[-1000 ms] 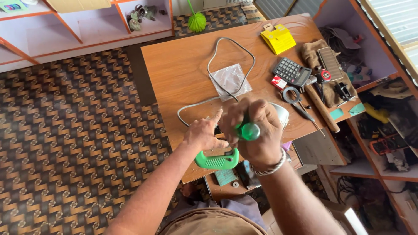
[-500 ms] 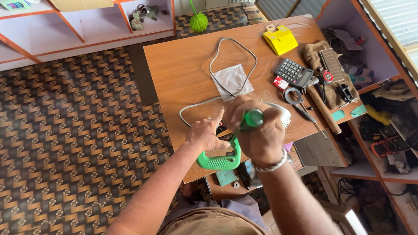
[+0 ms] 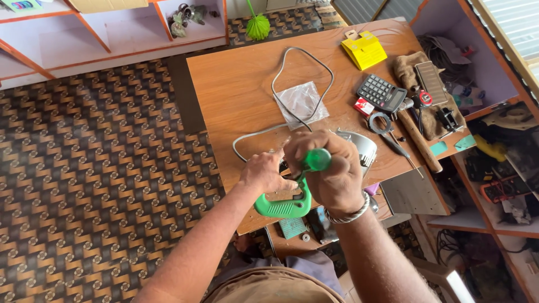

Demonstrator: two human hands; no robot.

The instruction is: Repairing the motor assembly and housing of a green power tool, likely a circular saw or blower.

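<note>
My right hand (image 3: 330,171) is closed around a screwdriver with a green handle (image 3: 316,160), its tip pointing down into a clothes iron with a green handle (image 3: 283,206) and a shiny metal soleplate (image 3: 359,147). My left hand (image 3: 264,173) presses on the iron's body, fingers beside the screwdriver shaft. The iron lies at the near edge of a wooden table (image 3: 236,90). Its grey cord (image 3: 292,95) loops away across the table, over a clear plastic bag (image 3: 303,104).
On the table's right lie a yellow box (image 3: 365,49), a black calculator (image 3: 382,92), scissors (image 3: 387,128), a wooden-handled tool (image 3: 418,140) and a brown cloth (image 3: 410,70). White shelves (image 3: 112,28) stand at the back left. Patterned carpet (image 3: 95,179) covers the floor.
My right hand with the screwdriver has shifted slightly up and turned over the iron. The left hand stays pressed on the iron.
</note>
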